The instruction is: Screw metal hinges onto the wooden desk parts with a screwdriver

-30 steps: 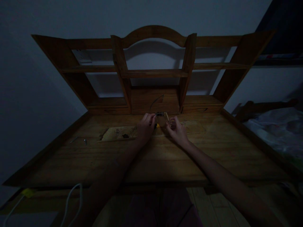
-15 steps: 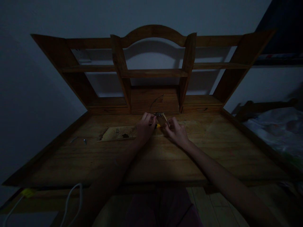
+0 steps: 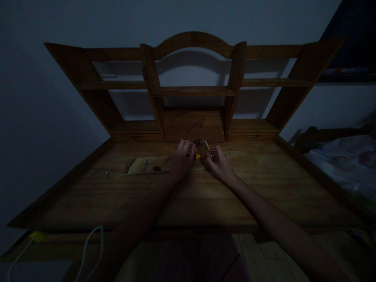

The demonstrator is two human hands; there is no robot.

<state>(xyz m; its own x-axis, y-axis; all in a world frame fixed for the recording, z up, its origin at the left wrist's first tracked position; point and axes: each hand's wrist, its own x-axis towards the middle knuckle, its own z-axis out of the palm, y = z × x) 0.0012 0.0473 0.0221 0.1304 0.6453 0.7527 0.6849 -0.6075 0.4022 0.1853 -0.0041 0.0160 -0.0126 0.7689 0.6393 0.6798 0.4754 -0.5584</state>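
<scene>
Dim light, detail poor throughout. Far L: yellow item (image 3: 37,236) below tabletop (image 3: 205,207) edge, ID unclear; white cable (image 3: 102,237) loops up to its R, lower end out of view. L side of tabletop: thin rod (image 3: 93,172) & short metal pc (image 3: 107,174), near each other, both too small to ID. Next, flat strip (image 3: 147,165) w/ dark patch, lying approx. crosswise; middle hidden behind hands. L hand (image 3: 181,156): fingers bent in at dark metal part (image 3: 198,142) along top of small panel (image 3: 202,149); contact lost in shadow, can't tell if grip is closed on it. Panel tilted, between hands, above strip. Yellow obj. (image 3: 197,156) just below panel, partly covered, shape unclear. R hand (image 3: 220,160): grip pinched on panel's R edge; some fingertips hidden. Far R, beyond tabletop: pale bundle (image 3: 343,160), blurred, cut off at R.
</scene>
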